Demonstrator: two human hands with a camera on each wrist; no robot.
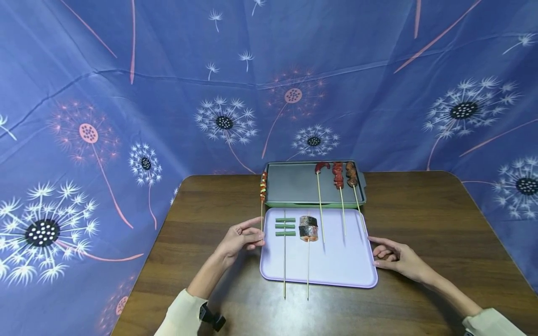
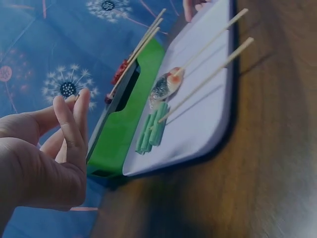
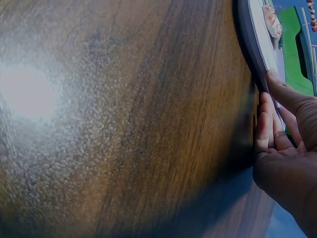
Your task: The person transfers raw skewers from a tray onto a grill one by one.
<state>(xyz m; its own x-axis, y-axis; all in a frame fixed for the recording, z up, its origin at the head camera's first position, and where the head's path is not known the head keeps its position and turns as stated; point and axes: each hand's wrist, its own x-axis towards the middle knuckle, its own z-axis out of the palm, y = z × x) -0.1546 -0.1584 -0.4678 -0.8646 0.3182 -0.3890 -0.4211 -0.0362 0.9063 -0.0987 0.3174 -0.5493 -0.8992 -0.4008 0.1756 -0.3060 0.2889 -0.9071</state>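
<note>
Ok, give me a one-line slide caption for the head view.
Left grip pinches a colourful skewer beside the dark griddle; right grip touches the lilac tray.

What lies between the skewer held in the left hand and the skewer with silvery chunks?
The skewer of green pieces, on the lilac tray; the head view shows it.
</note>
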